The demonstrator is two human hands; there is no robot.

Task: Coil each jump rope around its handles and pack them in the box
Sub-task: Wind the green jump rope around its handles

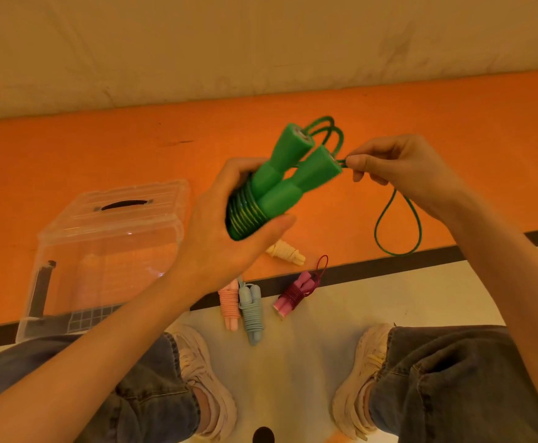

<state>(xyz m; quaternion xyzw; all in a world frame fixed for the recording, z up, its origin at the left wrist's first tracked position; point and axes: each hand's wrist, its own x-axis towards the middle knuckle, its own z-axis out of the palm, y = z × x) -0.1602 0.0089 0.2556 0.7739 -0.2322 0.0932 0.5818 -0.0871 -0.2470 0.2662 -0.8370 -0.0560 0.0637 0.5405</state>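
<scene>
Head view: left hand (229, 231) grips green jump rope (280, 183); right hand (398, 167) apparently pinches its cord.

Green rope (280, 183) part-coiled, box (107, 251) shut.

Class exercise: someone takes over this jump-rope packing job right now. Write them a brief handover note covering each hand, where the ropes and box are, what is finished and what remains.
Left hand grips the green rope by its coiled handles.
Right hand pinches the loose green tail, a loop hanging free.
Coiled on the floor: cream rope, peach rope, blue rope, pink rope.
Clear box stands left, lid on.
Left: finish green, open box, pack all five.
</scene>
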